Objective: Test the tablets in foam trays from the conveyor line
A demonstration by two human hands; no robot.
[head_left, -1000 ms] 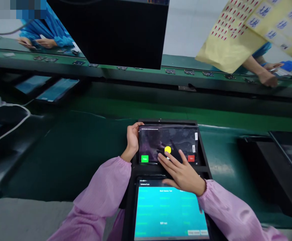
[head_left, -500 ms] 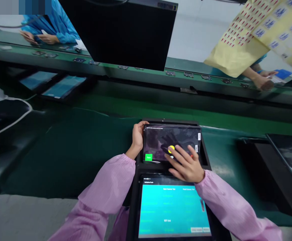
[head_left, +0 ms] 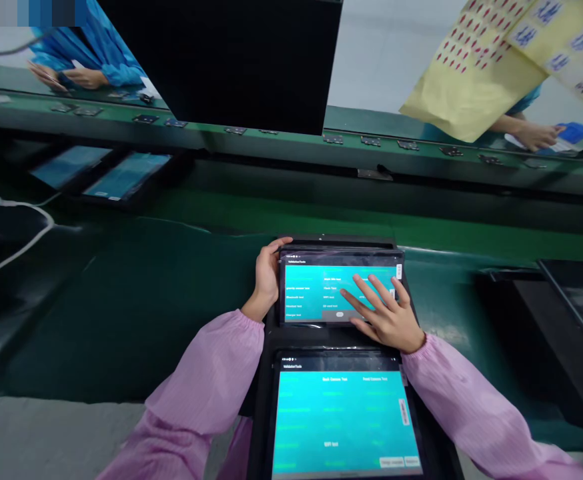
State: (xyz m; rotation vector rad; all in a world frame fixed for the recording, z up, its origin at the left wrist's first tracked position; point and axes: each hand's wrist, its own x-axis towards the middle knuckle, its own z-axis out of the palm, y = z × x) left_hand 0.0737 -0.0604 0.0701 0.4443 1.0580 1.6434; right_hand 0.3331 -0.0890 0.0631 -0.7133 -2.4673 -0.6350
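Two tablets lie one behind the other in a black tray. The far tablet shows a blue-green "ValidationTools" list and tilts up slightly from the tray. My left hand grips its left edge, fingers curled around the upper corner. Spread over the right half of that screen is my right hand, open and holding nothing; whether a fingertip touches the glass I cannot tell. The near tablet displays a similar blue-green test menu, and neither hand is on it.
A black monitor hangs ahead, in front of a conveyor line carrying small circuit boards. More tablets lie at the left back. At right stands a black tray with another tablet. Co-workers' hands work across the line.
The far tablet's screen has gone from a dark page with a yellow dot and green button to the blue-green list. My right hand has shifted slightly right, fingers spread wider.
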